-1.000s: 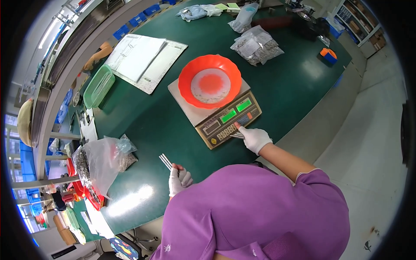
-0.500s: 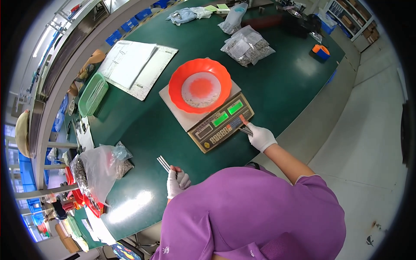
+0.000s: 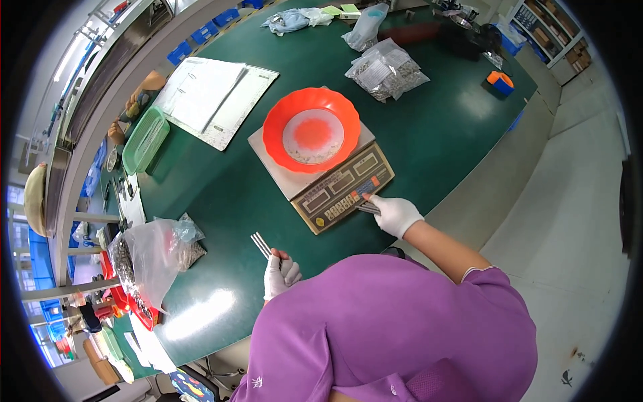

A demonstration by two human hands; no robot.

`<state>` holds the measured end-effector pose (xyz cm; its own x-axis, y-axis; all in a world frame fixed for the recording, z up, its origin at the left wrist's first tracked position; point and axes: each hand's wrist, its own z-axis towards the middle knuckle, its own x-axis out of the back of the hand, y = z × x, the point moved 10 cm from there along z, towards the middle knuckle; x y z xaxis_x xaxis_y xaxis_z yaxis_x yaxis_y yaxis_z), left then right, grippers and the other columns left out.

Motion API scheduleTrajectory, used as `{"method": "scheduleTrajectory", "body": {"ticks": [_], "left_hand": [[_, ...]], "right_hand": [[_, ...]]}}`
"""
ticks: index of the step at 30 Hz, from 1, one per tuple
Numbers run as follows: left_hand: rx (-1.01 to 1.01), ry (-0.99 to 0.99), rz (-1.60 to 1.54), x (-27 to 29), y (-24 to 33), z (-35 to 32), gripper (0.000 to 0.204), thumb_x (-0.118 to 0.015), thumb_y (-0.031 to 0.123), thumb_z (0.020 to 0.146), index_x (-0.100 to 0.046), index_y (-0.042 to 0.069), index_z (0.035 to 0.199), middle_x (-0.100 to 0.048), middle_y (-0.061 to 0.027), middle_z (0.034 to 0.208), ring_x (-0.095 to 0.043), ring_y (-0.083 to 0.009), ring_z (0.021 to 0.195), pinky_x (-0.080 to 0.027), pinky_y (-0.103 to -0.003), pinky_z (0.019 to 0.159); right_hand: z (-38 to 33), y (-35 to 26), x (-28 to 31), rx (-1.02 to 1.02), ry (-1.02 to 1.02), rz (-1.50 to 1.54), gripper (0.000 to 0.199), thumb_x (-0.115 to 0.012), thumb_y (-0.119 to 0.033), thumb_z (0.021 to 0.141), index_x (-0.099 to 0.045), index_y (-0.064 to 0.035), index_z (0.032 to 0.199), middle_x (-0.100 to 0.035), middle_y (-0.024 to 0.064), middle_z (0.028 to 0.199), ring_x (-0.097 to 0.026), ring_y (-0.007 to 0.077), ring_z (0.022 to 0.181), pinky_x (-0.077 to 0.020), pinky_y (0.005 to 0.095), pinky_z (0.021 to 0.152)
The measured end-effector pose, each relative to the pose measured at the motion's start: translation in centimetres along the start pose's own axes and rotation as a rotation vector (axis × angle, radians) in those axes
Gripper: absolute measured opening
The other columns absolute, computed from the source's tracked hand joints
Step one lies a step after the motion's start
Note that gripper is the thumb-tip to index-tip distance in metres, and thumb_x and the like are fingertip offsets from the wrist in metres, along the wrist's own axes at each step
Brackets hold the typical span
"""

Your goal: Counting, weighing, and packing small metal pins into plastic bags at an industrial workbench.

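Observation:
My left hand (image 3: 282,275), in a white glove with bare fingertips, is closed around several thin metal rods (image 3: 260,244) that stick up above the green table. My right hand (image 3: 398,216), gloved the same way, also grips some metal rods (image 3: 368,209). One of its fingertips is on or just over the keypad of the counting scale (image 3: 342,189); contact is hard to tell. The displays of the scale look dark. On its metal plate rests a scalloped red-orange bowl (image 3: 273,143), with a pale layer over its bottom that I cannot make out.
Papers and a clipboard (image 3: 226,127) lie at the far left, beside a green basket (image 3: 147,145). Clear bags of small parts (image 3: 386,72) sit behind the scale. More bags (image 3: 157,258) are at the left. An orange and blue tape roll (image 3: 500,82) lies near the right edge.
The scale's green-lit displays have gone dark. My right fingertip has shifted left and down across the keypad. My left hand has moved slightly right with its rods.

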<state>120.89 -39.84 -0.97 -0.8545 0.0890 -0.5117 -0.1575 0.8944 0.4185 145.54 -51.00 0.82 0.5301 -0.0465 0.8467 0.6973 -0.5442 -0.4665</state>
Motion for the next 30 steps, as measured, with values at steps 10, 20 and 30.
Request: {"method": "scheduleTrajectory", "body": {"ticks": [10,20,30], "left_hand": [[0.0,0.009,-0.026,0.7,-0.3,-0.1,0.029,-0.044,0.037,0.09,-0.047,0.013,0.073,-0.023,0.0056,0.044,-0.02,-0.0065,0.036,-0.016,-0.022,0.033],[0.015,0.035,0.009,-0.2,-0.5,-0.1,0.028,-0.044,0.037,0.09,-0.046,0.013,0.075,-0.023,0.0054,0.045,-0.02,-0.0069,0.036,-0.017,-0.021,0.034],[-0.078,-0.128,-0.042,-0.4,-0.6,-0.4,0.025,-0.043,0.034,0.091,-0.049,0.011,0.082,-0.027,0.0052,0.053,-0.026,-0.0064,0.046,-0.022,-0.02,0.04]], "right_hand": [[0.8,-1.2,-1.9,-0.052,-0.174,-0.042,0.053,-0.044,-0.013,0.077,-0.035,-0.019,0.129,-0.06,0.0141,0.075,-0.058,0.0324,0.069,-0.0451,0.0428,0.062],[1.6,-1.5,-1.6,0.132,-0.048,0.891,0.025,-0.051,-0.022,0.085,-0.055,-0.003,0.101,-0.061,0.0077,0.085,-0.058,0.0176,0.08,-0.0446,0.0272,0.075],[14.1,-6.5,15.1,0.069,0.318,1.082,0.032,-0.054,-0.033,0.085,-0.047,-0.0051,0.1,-0.05,0.002,0.065,-0.049,0.0102,0.049,-0.0422,0.0244,0.048]]}}
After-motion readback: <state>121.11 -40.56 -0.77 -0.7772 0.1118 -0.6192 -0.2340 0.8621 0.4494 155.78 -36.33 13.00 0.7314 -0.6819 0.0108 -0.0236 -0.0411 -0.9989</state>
